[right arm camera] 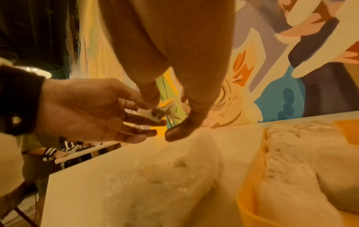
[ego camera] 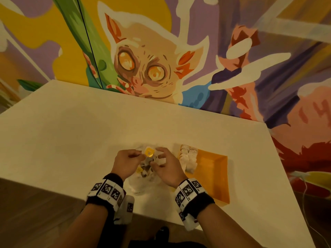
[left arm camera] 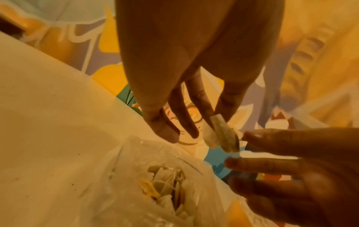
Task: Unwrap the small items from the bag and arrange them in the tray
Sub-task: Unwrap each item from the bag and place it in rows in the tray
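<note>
A decorated public interior, perhaps a café or studio: beyond the grip a painted mural (ego camera: 146, 68) of a wide-eyed animal covers the wall behind a plain white worktop (ego camera: 71, 136), with wood-look flooring (ego camera: 26, 212) below it.

The small item (left arm camera: 223, 135) pinched between the left hand (ego camera: 128, 162) and the right hand (ego camera: 167, 167) is mostly covered by fingertips, so its shape stays unclear. The plastic bag (left arm camera: 147, 184) is cut off by the left wrist view's lower edge, and its contents blur together. In the right wrist view, the white pieces (right arm camera: 291, 161) in the orange tray (right arm camera: 246, 198) are smeared beyond counting.
</note>
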`<state>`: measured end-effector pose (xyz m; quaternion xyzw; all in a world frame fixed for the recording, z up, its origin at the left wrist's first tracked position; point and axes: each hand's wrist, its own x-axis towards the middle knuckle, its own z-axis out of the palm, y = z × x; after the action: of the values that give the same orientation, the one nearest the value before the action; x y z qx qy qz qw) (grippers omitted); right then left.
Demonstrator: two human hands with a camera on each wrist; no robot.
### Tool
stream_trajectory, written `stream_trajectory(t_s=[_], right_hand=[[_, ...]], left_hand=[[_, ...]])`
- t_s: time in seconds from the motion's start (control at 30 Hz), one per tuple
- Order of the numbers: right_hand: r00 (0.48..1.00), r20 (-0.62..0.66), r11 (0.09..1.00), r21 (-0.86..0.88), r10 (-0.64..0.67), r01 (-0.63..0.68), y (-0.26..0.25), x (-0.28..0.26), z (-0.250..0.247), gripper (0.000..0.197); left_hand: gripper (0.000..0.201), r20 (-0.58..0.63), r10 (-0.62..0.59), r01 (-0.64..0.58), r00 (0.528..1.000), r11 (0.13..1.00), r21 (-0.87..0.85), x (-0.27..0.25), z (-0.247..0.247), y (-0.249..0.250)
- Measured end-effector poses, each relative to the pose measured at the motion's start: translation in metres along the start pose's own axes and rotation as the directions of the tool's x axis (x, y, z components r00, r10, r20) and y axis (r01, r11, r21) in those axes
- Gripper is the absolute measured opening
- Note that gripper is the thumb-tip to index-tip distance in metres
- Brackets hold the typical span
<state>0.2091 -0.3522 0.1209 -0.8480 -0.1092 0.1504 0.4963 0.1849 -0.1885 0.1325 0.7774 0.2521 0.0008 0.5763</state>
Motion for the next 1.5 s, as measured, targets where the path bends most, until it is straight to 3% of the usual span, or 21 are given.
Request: stream_trajectory(t_s=[0.17,0.27,0.37,0.53,0.6,0.73,0.77,0.97,1.07,1.17,1.33,1.5], right_hand=[[0.997,-0.082,0.97,0.24,-0.014,0.033,-0.013,0.007,0.009,0.027],[0.994,-0.109,0.958,0.286,0.004,0.027,-0.015,0.008,0.013,0.019],[0.998,-0.053,0.939,0.344,0.014,0.006,-0.016,0.005,0.014,0.016],[0.999,-0.037,0.946,0.324,0.006,0.006,-0.011,0.002,0.01,0.011],[0.999,-0.037,0.96,0.281,-0.004,0.014,-0.006,0.003,0.011,0.011],[0.999,-0.019,0.977,0.212,-0.03,0.033,-0.003,0.003,0.012,0.02],[0.999,-0.016,0.979,0.199,-0.032,0.034,-0.004,0.003,0.011,0.021],[0.996,-0.047,0.986,0.145,-0.082,0.088,-0.011,0.001,0.009,0.008],[0.98,-0.167,0.991,0.063,-0.11,0.122,-0.01,0.001,0.011,0.011],[0.96,-0.25,0.989,0.042,-0.128,0.143,-0.01,0.0,0.008,0.011],[0.967,-0.245,0.986,0.131,-0.065,0.1,-0.013,0.002,0.0,0.009],[0.967,-0.237,0.979,0.157,-0.092,0.131,-0.018,0.005,-0.002,0.005]], left_hand=[[0.02,0.1,0.003,0.026,0.995,0.957,-0.289,-0.013,-0.003,0.002],[0.028,0.172,-0.025,0.108,0.985,0.863,-0.493,-0.018,0.002,0.001],[0.029,0.23,-0.075,0.203,0.97,0.771,-0.604,-0.019,0.008,0.0],[0.035,0.362,-0.097,0.315,0.927,0.724,-0.614,-0.023,0.015,0.006],[0.044,0.301,-0.165,0.32,0.939,0.737,-0.596,-0.018,0.019,0.004],[0.018,0.169,-0.226,0.282,0.959,0.785,-0.551,-0.014,0.024,0.005],[0.023,0.161,-0.226,0.278,0.961,0.799,-0.534,-0.014,0.024,0.005],[0.026,0.253,-0.214,0.33,0.943,0.685,-0.649,-0.019,0.022,0.013],[0.031,0.292,-0.161,0.32,0.943,0.681,-0.659,-0.019,0.023,0.012],[0.025,0.253,-0.16,0.291,0.954,0.698,-0.655,-0.019,0.021,0.01],[0.02,0.212,-0.201,0.292,0.956,0.694,-0.658,-0.014,0.02,0.008],[0.027,0.246,-0.184,0.304,0.952,0.685,-0.662,-0.016,0.02,0.019]])
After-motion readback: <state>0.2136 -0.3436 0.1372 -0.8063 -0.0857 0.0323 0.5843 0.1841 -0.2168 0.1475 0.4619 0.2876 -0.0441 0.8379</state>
